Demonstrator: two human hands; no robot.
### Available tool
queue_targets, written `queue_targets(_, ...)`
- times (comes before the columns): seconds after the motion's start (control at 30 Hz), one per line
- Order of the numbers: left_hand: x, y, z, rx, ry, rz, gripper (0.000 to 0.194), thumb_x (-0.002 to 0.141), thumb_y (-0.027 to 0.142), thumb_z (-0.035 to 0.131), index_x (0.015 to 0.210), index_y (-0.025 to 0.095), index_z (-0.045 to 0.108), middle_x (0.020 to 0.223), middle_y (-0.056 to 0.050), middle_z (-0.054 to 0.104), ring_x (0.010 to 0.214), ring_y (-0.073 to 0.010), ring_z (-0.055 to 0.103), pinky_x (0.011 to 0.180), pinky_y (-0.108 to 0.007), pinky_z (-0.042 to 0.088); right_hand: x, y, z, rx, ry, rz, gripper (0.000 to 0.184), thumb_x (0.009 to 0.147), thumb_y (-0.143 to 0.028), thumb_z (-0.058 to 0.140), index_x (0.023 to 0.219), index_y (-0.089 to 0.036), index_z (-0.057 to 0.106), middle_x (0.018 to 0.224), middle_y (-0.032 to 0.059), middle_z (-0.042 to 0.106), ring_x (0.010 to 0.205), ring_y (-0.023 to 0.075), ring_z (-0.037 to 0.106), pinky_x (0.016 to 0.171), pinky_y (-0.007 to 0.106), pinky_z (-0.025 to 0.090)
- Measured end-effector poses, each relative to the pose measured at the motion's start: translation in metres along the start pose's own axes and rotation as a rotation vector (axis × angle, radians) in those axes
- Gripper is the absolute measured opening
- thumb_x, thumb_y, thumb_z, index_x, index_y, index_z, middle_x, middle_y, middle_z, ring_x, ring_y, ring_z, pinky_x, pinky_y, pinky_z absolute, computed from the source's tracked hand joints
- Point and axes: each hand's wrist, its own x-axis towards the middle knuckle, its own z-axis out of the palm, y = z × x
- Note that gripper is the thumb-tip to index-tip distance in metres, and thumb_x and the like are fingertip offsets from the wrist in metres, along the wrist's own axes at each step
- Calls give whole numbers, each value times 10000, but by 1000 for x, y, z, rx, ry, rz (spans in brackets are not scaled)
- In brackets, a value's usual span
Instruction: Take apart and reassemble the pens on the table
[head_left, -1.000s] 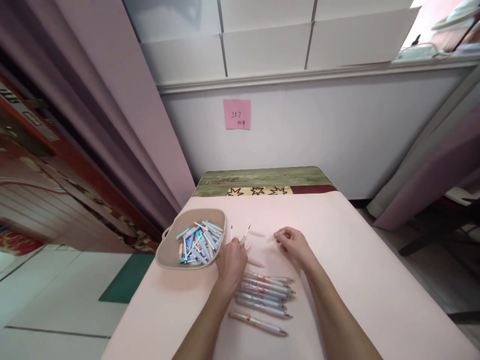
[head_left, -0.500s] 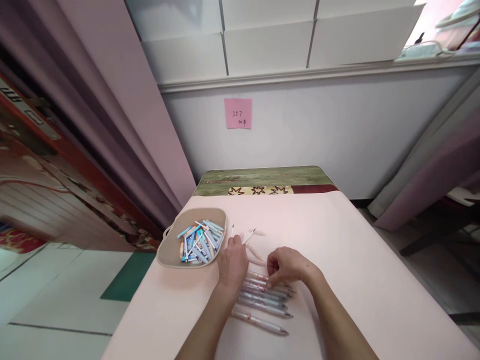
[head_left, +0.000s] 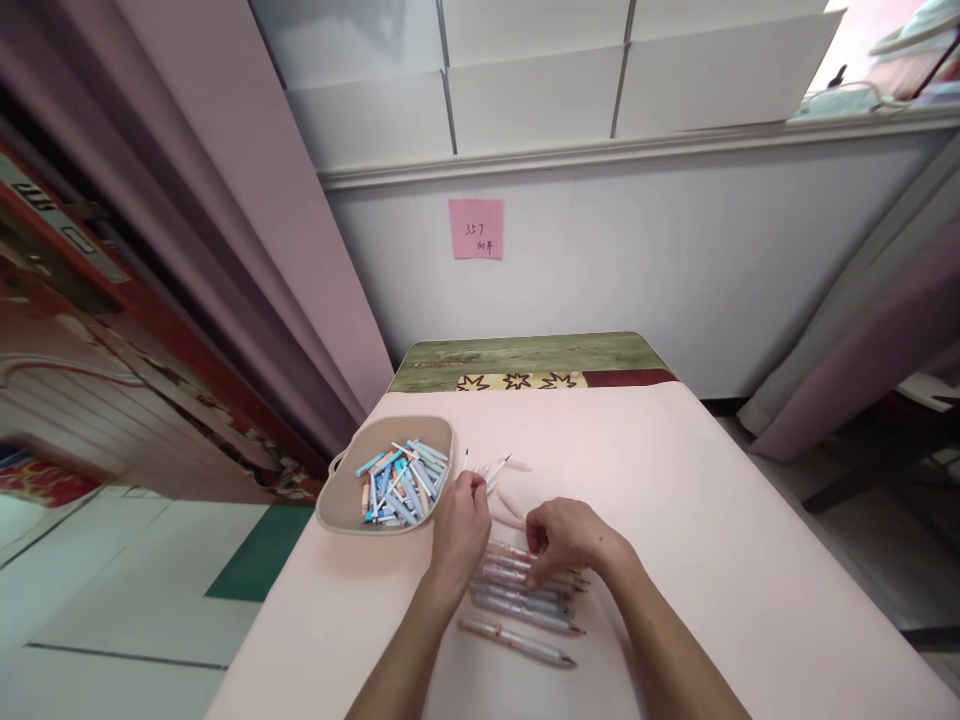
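Several clear-barrelled pens (head_left: 521, 603) lie side by side in a row on the pink tabletop, with one pen (head_left: 517, 641) a little apart at the near side. My right hand (head_left: 566, 540) curls over the row from the right, its thumb and fingers closed around the upper pens. Beyond the row, my left hand (head_left: 459, 525) has its fingertips pressed together; what they pinch is hidden. Close to those fingertips are a thin white dark-tipped stick (head_left: 499, 470) and pale pink pen-like pieces (head_left: 512, 505).
A beige basket (head_left: 337, 500) left of my hands holds many blue, white and orange pen-like sticks (head_left: 405, 485). A green patterned strip (head_left: 525, 352) shows at the table's far end. On the wall is a pink note (head_left: 477, 229). A curtain (head_left: 247, 180) hangs at left.
My left hand has shifted slightly and its fingers have drawn together. My right hand has slid slightly left over the pens. The basket stays in place.
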Motion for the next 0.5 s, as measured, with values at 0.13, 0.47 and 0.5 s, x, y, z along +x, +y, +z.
queue_targets(0.13, 1, -3, 1, -70, -21, -56, 113, 834, 217, 454, 783, 209, 554, 783, -53, 653, 759, -217, 602, 690, -328, 410, -1, 0, 1, 47, 1, -54, 296, 502, -423, 790, 727, -250, 705, 698, -34, 694, 599, 137, 578, 510, 228, 350)
queue_targets(0.47, 3, -1, 3, -499, -32, -175, 157, 728, 331, 596, 776, 182, 618, 710, -27, 648, 618, -169, 584, 567, -272, 432, -3, 10, -10, 257, 41, -72, 151, 675, -246, 585, 703, -189, 722, 565, -26, 606, 508, 97, 470, 455, 207, 306)
queue_targets(0.5, 3, -1, 3, -525, -37, -193, 176, 724, 345, 607, 783, 180, 623, 708, -26, 647, 593, -160, 573, 544, -263, 427, -2, 12, -10, 300, 57, -80, 151, 681, -244, 580, 702, -180, 715, 572, -23, 608, 514, 96, 474, 460, 205, 310)
